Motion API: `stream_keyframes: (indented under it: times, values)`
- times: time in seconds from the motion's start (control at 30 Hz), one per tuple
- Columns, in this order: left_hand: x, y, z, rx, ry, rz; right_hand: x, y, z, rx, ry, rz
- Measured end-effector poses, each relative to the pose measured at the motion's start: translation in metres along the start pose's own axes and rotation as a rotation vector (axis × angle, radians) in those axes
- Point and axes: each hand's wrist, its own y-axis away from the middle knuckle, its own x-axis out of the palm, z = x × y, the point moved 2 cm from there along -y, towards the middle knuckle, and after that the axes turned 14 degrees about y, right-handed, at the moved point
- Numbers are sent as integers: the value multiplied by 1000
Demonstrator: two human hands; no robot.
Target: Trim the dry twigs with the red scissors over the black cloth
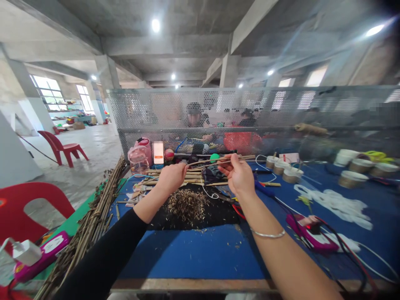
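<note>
While your left hand [172,177] closes its fingers round one end of a thin stick [206,161], your right hand [240,177] pinches it farther along, thumb against fingers — stick's up over the far half of the blue worktop [193,254]. Pile of chips [187,204] sits mid-worktop on black cloth [223,214]. Dry stalk bundle [96,212] runs down the left edge — cups [353,178] toward the far right corner.

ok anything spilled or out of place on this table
Slightly: the scraps are heaped on the black cloth, but a few lie past its edge on the blue table. At right, the white strip sprawls untidily.
</note>
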Motion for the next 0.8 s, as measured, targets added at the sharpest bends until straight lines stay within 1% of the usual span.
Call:
stream_keyframes:
  times: [0.13, 0.23, 0.33, 0.43, 0.5, 0.57, 0.6, 0.67, 0.73, 0.8]
  values:
    - [-4, -2, -4, -19, -14, -23, 2, 21, -2, -90, -2, -106]
    - [-10, -6, -5, -74, -7, -84, 9, 47, 0, -194, 134, -115]
    - [-17, -8, -7, -99, 46, -155, 14, 75, 4, -364, 338, -162]
    - [-26, -6, -14, -81, 146, -206, 15, 96, 7, -577, 442, -185]
    - [-33, -1, -20, -27, 206, -296, 14, 104, 8, -688, 467, -169]
    - [-40, 4, -26, 22, 265, -411, 12, 108, 8, -756, 470, -145]
    - [-42, 6, -29, 33, 308, -450, 12, 110, 9, -780, 468, -135]
    - [-44, 8, -31, 23, 446, -470, 12, 113, 9, -823, 480, -112]
    - [-43, 7, -30, -17, 642, -467, 15, 116, 9, -862, 513, -92]
    - [-41, 4, -27, -91, 888, -447, 18, 117, 8, -905, 553, -61]
